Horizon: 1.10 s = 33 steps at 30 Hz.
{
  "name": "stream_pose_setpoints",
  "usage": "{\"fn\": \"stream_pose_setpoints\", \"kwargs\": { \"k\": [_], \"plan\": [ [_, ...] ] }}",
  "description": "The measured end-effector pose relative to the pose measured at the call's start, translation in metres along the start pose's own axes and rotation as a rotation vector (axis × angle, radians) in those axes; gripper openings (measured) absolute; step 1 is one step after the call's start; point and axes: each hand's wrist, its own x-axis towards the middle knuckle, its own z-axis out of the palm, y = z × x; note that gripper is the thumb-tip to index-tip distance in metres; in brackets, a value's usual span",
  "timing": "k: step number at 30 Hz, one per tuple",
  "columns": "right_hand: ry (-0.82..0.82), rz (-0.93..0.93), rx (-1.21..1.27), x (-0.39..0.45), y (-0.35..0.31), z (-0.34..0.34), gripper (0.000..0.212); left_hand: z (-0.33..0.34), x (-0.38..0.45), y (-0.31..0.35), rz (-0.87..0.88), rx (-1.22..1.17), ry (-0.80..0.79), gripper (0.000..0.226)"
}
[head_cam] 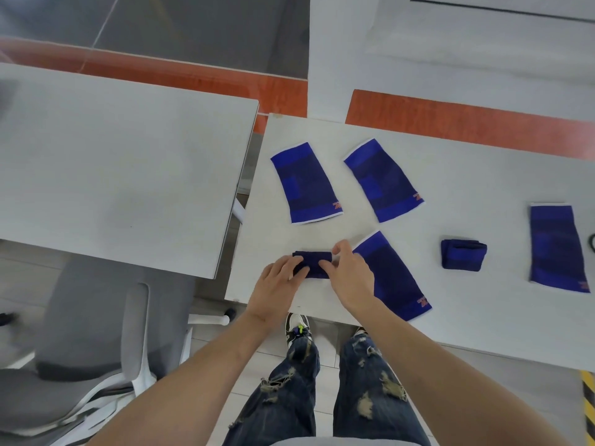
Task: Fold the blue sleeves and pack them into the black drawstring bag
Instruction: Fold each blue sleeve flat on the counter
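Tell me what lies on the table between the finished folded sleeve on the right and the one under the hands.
In the head view, one flat sleeve lies between the folded sleeve and the bundle under both hands.

Both hands press a folded blue sleeve (pixel 314 264) on the white table (pixel 483 317): the left hand (pixel 279 284) lies on its left end, the right hand (pixel 351 278) on its right end. Four flat blue sleeves lie around, and another folded sleeve (pixel 463 254) sits well to the right
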Motion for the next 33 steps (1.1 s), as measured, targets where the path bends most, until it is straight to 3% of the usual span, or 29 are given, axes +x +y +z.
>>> {"fn": "stream_pose_setpoints", "kwargs": {
  "k": [4, 6, 13, 16, 33],
  "plan": [
    [0.192, -0.452, -0.293, -0.006, 0.018, 0.003, 0.031, -0.001, -0.006, -0.006, 0.043, 0.118, -0.120, 0.065],
    [0.232, -0.531, -0.385, -0.008, 0.026, 0.006, 0.031, -0.002, -0.006, -0.006, 0.060, 0.174, -0.154, 0.064],
    [0.192, -0.520, -0.532, -0.006, 0.030, 0.002, 0.036, -0.006, -0.001, -0.005, 0.168, 0.184, -0.162, 0.063],
    [0.185, -0.503, -0.555, -0.006, 0.033, 0.004, 0.037, 0.000, -0.001, -0.008, 0.149, 0.165, -0.250, 0.075],
    [0.073, -0.444, -0.485, -0.001, 0.029, 0.001, 0.033, 0.007, -0.005, -0.004, 0.103, 0.228, -0.359, 0.076]
  ]
}}
